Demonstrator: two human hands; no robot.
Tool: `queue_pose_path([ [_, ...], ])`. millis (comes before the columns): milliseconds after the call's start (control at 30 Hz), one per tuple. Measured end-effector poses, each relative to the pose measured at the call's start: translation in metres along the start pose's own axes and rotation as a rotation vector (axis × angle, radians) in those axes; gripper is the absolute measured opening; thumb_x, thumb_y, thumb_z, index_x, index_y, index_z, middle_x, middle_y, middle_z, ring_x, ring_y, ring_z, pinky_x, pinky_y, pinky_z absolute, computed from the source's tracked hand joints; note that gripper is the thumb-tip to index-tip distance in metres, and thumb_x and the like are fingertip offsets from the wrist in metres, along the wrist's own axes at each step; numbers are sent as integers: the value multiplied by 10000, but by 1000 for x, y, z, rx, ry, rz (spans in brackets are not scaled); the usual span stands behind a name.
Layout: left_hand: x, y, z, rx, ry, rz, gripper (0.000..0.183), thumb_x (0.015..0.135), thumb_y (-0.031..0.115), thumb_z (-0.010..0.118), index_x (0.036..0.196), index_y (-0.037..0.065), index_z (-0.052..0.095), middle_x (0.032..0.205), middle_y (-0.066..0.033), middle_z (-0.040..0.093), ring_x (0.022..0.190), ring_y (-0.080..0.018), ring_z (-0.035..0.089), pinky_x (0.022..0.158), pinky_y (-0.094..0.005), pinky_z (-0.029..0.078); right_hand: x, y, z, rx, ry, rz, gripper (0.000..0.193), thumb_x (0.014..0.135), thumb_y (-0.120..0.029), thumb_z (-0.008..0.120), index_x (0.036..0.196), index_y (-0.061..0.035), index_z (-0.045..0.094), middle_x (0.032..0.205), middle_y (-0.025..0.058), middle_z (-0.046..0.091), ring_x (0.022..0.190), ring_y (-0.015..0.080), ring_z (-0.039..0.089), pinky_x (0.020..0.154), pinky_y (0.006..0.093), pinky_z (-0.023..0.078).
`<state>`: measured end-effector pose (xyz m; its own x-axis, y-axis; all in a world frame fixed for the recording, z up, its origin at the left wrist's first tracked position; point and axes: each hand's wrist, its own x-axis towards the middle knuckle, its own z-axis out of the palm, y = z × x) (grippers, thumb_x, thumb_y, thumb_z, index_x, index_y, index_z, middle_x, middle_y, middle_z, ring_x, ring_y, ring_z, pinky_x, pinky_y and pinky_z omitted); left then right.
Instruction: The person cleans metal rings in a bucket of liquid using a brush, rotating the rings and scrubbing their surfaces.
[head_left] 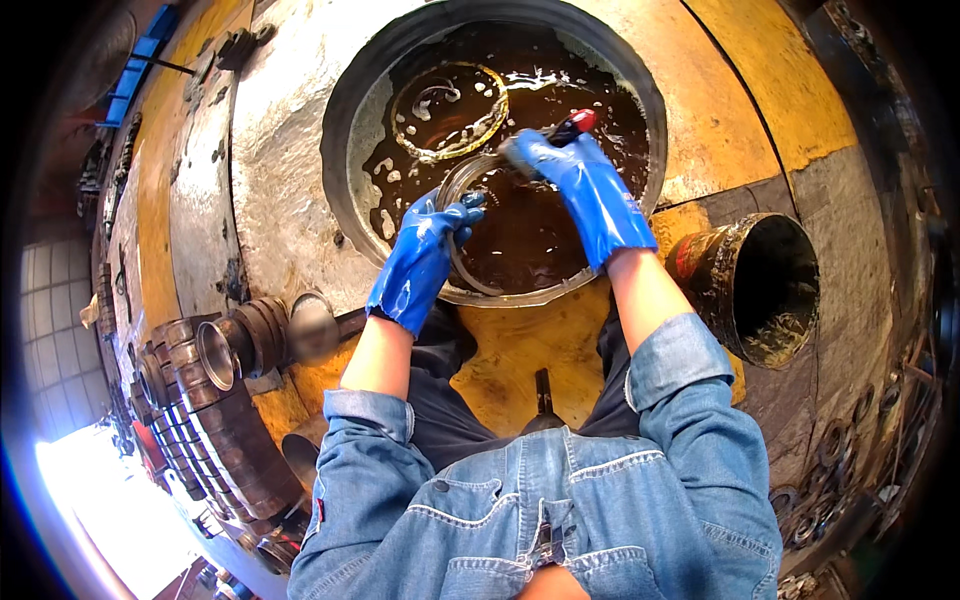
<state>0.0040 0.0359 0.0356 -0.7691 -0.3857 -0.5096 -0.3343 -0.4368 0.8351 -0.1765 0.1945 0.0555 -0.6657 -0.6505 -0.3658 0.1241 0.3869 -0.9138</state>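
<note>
A wide, dark-rimmed basin (343,130) of brown, foamy liquid lies before me. My left hand (425,240), in a blue rubber glove, is closed around the left side of a large metal ring (462,175) held over the liquid. My right hand (575,175), gloved alike, is closed on a red-ended handle (582,121) near the ring's upper edge. The tool's working end is hidden and blurred, so its kind cannot be told. A thin yellowish ring (502,105) lies in the liquid at the far left of the basin.
An open, grimy metal cylinder (715,255) lies on its side right of the basin. Rows of metal rings and cups (215,350) stand at the left. Several loose rings (832,442) lie at the lower right. A blue rack (130,75) is at the far left.
</note>
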Motion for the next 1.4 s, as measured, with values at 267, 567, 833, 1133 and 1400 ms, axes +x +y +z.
queue_pose_path([
  [267,20,-16,-18,-59,-123,-26,524,910,-14,626,1430,18,574,1275,-116,725,1029,-231,740,720,-251,511,26,-4,18,-82,-10,92,432,875,-421,681,952,-1,745,843,133,756,807,220,717,797,394,548],
  [567,6,13,14,39,-185,-182,402,1086,311,611,1363,23,658,1039,-65,784,698,-74,645,591,-164,459,20,47,-25,-479,419,339,465,913,-409,657,1181,-39,748,1154,201,761,1109,378,721,978,437,554],
  [833,4,-25,22,-363,-326,-8,431,1061,144,641,1437,-43,544,1233,-205,712,925,-260,718,901,-397,616,0,43,-46,-640,455,278,467,909,-415,705,1124,-3,754,1111,250,752,1059,390,736,923,446,564],
  [1133,10,-22,-32,-6,-43,-50,452,1121,318,526,1388,-41,590,1187,-178,752,809,-189,716,809,-328,604,-29,-20,-6,279,-73,-203,366,960,-366,713,1070,-25,781,990,43,754,976,124,657,939,294,493],
  [1400,-1,-29,-24,-11,-38,73,309,1000,84,611,1272,-57,651,1184,-189,749,994,-237,737,909,-341,596,33,5,33,-106,-81,59,350,879,-367,688,849,-19,704,755,111,685,730,190,613,747,383,527],
])
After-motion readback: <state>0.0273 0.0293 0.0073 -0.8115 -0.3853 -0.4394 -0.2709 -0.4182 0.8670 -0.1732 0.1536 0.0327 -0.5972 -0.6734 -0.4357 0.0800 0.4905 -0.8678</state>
